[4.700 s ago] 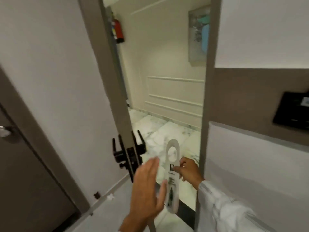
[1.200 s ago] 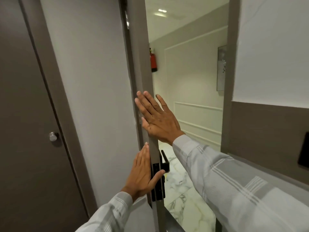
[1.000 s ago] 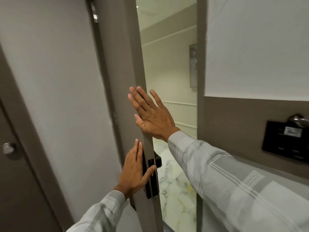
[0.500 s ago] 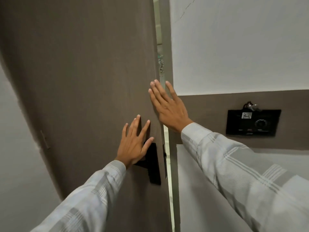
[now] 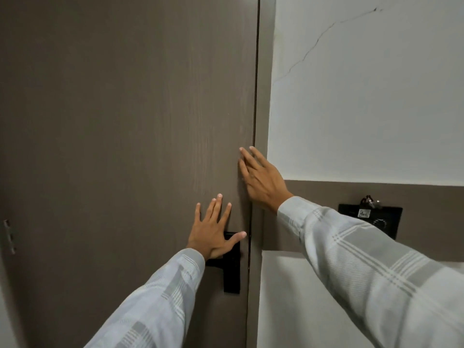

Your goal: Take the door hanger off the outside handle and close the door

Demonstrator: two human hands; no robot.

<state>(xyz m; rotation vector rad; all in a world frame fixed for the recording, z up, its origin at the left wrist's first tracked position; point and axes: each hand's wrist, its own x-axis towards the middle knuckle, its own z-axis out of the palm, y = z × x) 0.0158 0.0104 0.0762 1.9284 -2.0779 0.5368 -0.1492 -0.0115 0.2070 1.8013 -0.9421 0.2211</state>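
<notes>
The brown door [image 5: 125, 121] fills the left of the view and sits flush against its frame [image 5: 263, 96], with no gap showing. My left hand [image 5: 213, 232] lies flat on the door with fingers spread, partly covering the black inside handle plate [image 5: 232, 272]. My right hand [image 5: 261, 182] presses flat on the door's edge higher up, beside the frame. Neither hand holds anything. The door hanger and the outside handle are out of sight.
A black wall panel [image 5: 371, 219] with a key card and ring hangs on the brown band to the right. Above it the white wall [image 5: 364, 96] shows a thin crack. A hinge [image 5: 8, 237] is at the far left edge.
The door has swung from open to fully against the frame, and the corridor is gone from view. Both hands kept pushing flat on it. The hanger held earlier is no longer visible.
</notes>
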